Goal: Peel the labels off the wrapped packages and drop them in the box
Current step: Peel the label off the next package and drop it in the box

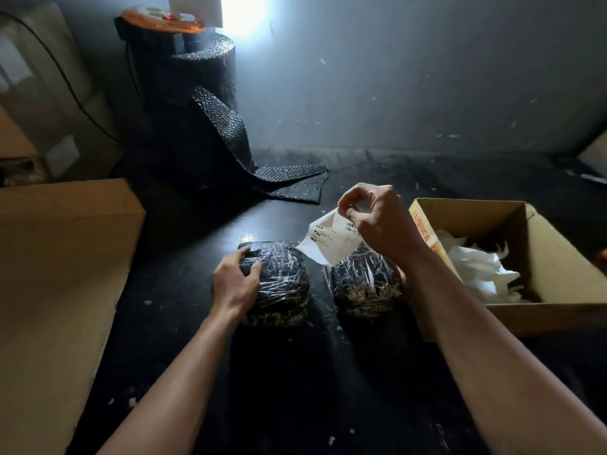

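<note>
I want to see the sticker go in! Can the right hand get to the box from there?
Probably yes. The right hand pinches the label in the air just beside the open box, and nothing stands between them. The label's lower corner may still cling to the right package.

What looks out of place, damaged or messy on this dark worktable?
Small pale scraps lie scattered over the black table, and the loose end of the black bubble-wrap roll trails across it. Otherwise nothing stands out: the white label in the right hand looks intact.
</note>
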